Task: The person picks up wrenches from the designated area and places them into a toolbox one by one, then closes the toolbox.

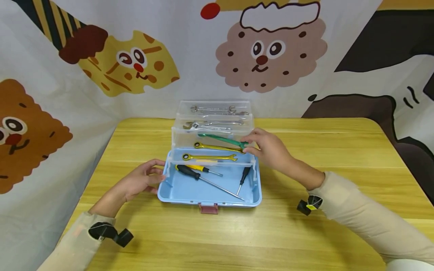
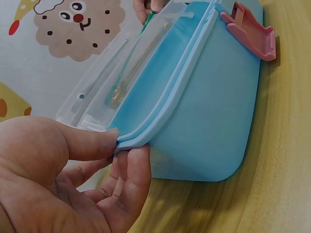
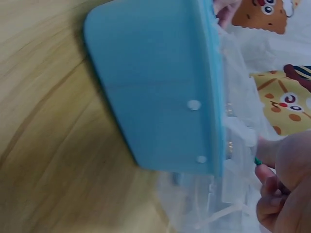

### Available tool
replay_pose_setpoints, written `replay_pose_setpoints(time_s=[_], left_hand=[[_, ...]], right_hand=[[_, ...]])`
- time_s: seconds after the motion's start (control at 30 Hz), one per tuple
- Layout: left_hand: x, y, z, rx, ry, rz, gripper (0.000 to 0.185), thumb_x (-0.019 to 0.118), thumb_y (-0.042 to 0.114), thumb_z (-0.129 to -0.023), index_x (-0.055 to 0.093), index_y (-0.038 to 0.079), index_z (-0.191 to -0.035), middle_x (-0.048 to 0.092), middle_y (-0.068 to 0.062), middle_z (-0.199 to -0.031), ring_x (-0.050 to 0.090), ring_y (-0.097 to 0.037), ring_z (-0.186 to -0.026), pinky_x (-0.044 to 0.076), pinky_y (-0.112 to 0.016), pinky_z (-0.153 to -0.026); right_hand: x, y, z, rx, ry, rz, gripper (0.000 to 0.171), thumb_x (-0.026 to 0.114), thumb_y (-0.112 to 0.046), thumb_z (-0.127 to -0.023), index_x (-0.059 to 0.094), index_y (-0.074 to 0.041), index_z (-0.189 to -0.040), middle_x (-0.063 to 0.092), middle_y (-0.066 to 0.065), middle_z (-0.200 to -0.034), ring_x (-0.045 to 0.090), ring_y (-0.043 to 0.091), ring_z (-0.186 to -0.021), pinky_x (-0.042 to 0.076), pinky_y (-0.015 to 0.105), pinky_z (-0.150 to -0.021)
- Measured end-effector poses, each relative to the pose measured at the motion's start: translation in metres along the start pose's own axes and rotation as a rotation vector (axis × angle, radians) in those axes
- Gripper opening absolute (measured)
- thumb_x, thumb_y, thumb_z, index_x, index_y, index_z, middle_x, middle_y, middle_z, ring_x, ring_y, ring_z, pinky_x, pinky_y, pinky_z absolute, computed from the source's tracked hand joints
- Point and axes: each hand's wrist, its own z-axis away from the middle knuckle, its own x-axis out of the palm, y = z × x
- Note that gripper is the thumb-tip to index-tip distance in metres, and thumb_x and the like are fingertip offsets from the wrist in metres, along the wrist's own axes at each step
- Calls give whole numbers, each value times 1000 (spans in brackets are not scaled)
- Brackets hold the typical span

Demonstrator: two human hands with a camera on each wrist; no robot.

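A blue toolbox (image 1: 210, 188) stands open on the table, its clear plastic trays (image 1: 179, 139) fanned out behind it. My left hand (image 1: 144, 180) pinches the box's left rim; in the left wrist view the thumb (image 2: 92, 141) lies on top and the fingers below. At the tray's right end, my right hand (image 1: 269, 148) holds a green wrench (image 1: 220, 138) by one end. Two gold wrenches (image 1: 210, 157) lie in the trays near it. In the right wrist view, only a bit of the green wrench (image 3: 258, 161) shows by the fingertips.
Silver wrenches (image 1: 213, 110) lie in the rear trays. The box bottom holds a large black screwdriver (image 1: 188, 172), a yellow-and-black screwdriver (image 1: 200, 168) and a small black-handled tool (image 1: 245, 175). A pink latch (image 1: 208, 208) hangs at the front. Behind the wooden table (image 1: 305, 241) hangs a cartoon-print cloth (image 1: 196, 49).
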Motion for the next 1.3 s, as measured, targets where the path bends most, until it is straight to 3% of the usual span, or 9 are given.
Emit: replay_pose_setpoints(time_s=[0.2,0.83,1.3], left_hand=[[1,0,1,-5,2,-1,47,58,5,-102,39,-5,-143,54,-21,-120,65,-23,-92,60,-34,-72],[0,2,0,-9,-2,-6,47,58,4,-102,39,-5,-143,54,-21,-119,65,-23,-91,60,-34,-71],[-2,8,-1,-19,-3,-65,47,60,4,-101,40,-6,-143,55,-22,-118,65,-23,-89,61,-35,-70]], right_hand=[[5,0,1,-34,59,82,28,75,0,-91,73,-4,-119,69,10,-107,57,20,-70,48,31,-59],[6,4,3,-30,65,34,26,74,-1,-92,73,-4,-118,69,9,-109,53,18,-70,45,31,-57],[3,7,3,-38,47,2,23,75,-3,-92,74,-6,-115,69,6,-107,62,18,-80,51,31,-62]])
